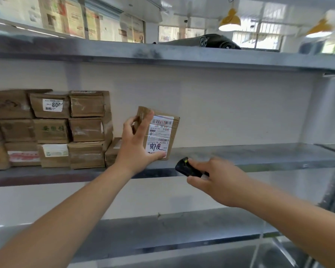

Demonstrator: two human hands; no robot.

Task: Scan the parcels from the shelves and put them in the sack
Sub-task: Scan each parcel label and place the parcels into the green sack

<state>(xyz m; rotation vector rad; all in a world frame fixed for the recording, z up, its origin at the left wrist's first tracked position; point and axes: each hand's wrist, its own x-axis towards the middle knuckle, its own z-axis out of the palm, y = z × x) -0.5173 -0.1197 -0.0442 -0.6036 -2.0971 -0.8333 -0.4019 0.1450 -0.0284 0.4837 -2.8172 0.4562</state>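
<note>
Cardboard fills the grip of the left hand [135, 144]: its fingers [146, 120] spread over the top left corner of a small brown parcel [159, 132] while the thumb hooks under the bottom edge, so the box is pinched top to bottom and held upright just above the middle shelf [240, 153], its white shipping label [160, 135] turned toward the camera. The thumb tip overlaps the label's lower edge, and the barcode strip along the top looks uncovered. The right hand [219, 180] has its fingers curled round a small black scanner [188, 168], forefinger lying along its top, the nose pointing up and left toward the parcel from just below and to the right of it, not touching it. The step in hand appears to be the scan itself. To do it well, the left hand should keep the label flat on to the scanner and hold steady; the fingers should stay clear of the barcode, and the scanner nose likely needs tipping a little higher so it faces the upper barcode rather than the handwriting near the bottom. Further left on the same shelf, stacked boxes [52, 130] wait in rows, and one more box [113, 153] leans beside them behind the left wrist. No sack is in view, so its place cannot be told.
</note>
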